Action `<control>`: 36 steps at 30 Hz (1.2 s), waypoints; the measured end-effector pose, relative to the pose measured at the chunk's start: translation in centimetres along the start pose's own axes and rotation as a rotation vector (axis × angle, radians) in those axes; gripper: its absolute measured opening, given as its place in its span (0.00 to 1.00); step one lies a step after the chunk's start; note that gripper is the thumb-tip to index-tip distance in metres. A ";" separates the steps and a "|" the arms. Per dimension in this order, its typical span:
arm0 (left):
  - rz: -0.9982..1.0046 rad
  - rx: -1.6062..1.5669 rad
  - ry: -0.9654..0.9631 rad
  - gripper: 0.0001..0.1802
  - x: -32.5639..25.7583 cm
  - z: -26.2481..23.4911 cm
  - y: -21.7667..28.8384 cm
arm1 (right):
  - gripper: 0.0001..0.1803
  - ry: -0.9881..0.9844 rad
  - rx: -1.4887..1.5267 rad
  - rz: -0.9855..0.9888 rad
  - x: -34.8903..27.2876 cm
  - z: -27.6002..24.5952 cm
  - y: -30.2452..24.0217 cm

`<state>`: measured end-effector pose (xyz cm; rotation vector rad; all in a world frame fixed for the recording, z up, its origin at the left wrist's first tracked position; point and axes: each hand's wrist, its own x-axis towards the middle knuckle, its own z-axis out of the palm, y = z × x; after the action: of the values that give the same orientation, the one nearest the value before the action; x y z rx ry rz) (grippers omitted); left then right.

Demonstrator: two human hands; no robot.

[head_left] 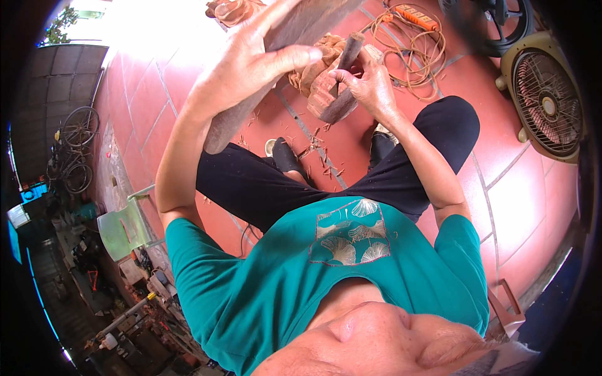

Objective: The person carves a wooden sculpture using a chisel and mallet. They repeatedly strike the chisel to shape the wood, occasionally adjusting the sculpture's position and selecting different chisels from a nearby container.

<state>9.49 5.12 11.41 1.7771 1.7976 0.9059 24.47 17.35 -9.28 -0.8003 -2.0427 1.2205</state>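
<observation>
My left hand (251,66) is raised at the upper middle, closed on a long grey-brown wooden board (235,122) that slants behind my wrist. Its thumb points right, and the other fingers are partly hidden. To the right, my right hand (370,84) pinches a short dark stick-like tool (350,51) between thumb and fingers. The tool leans against a carved reddish-brown wood piece (318,100) in front of my feet. The far part of this piece looks rounded and lumpy; its near end is blocky. The tool's lower end cannot be made out clearly.
Wood shavings (326,164) litter the red tiles between my feet. An orange power strip (416,17) with a coiled cord (411,69) lies beyond my right hand. A fan (547,100) is at right, a pale green chair (125,229) at left, and another brown wooden piece (233,10) at the top.
</observation>
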 end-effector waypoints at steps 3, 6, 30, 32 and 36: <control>-0.080 -0.084 0.063 0.44 0.8 -0.3 1.6 | 0.29 0.002 0.020 -0.038 -0.2 0.2 0.1; 0.189 0.196 0.160 0.42 1.5 0.3 -1.2 | 0.29 -0.007 0.042 -0.053 -0.4 0.2 -0.3; 0.136 0.139 -0.052 0.42 0.2 2.0 -6.9 | 0.26 0.018 0.140 0.026 0.7 0.2 2.5; 0.145 0.177 0.045 0.44 -0.8 1.3 -6.8 | 0.25 -0.024 0.275 0.100 1.5 -0.3 4.2; -0.326 -0.269 0.138 0.44 -4.1 1.2 -5.6 | 0.24 -0.017 0.349 0.222 1.6 -1.1 4.1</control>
<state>6.75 1.45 6.02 1.2394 1.8759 1.0938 25.07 20.70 -12.28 -0.8601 -1.7162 1.6553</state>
